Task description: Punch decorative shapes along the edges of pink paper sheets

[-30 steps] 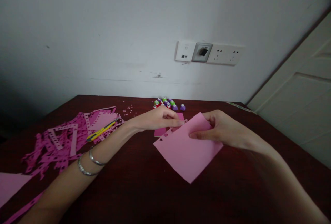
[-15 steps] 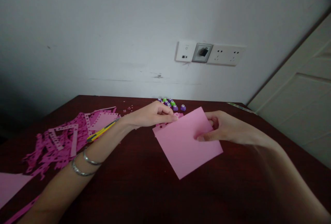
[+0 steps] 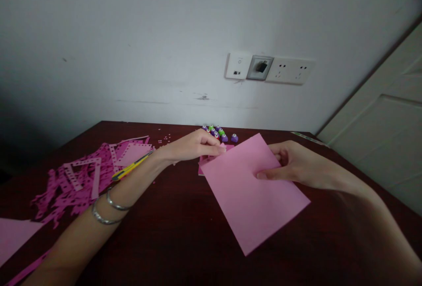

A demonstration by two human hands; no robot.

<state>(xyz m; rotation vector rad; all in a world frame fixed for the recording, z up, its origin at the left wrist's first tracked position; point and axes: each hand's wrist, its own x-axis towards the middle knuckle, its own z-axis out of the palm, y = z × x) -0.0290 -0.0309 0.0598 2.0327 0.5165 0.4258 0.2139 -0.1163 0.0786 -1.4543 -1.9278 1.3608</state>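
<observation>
My right hand (image 3: pixel 286 163) pinches a square sheet of plain pink paper (image 3: pixel 250 207), thumb on top and fingers behind it. The sheet is tilted above the dark table. At its upper left edge my left hand (image 3: pixel 204 145) is closed in a pinch, with a bit of pink paper showing at the fingertips; whether that belongs to the same sheet I cannot tell. Partly hidden beneath this hand and the sheet lies more pink paper (image 3: pixel 201 169). Just behind stand several small purple and green craft punches (image 3: pixel 221 133).
Left of my forearm lies a heap of punched pink paper strips (image 3: pixel 79 180) with a yellow utility knife (image 3: pixel 132 167) beside it. Another pink sheet (image 3: pixel 16 237) is at the near left. Tiny paper bits (image 3: pixel 165 138) dot the table (image 3: pixel 184 237). A wall with sockets (image 3: pixel 290 70) rises behind.
My right hand has shifted slightly right, and the sheet's lower corners have moved right and nearer to me, so more of it shows. My left hand has barely moved.
</observation>
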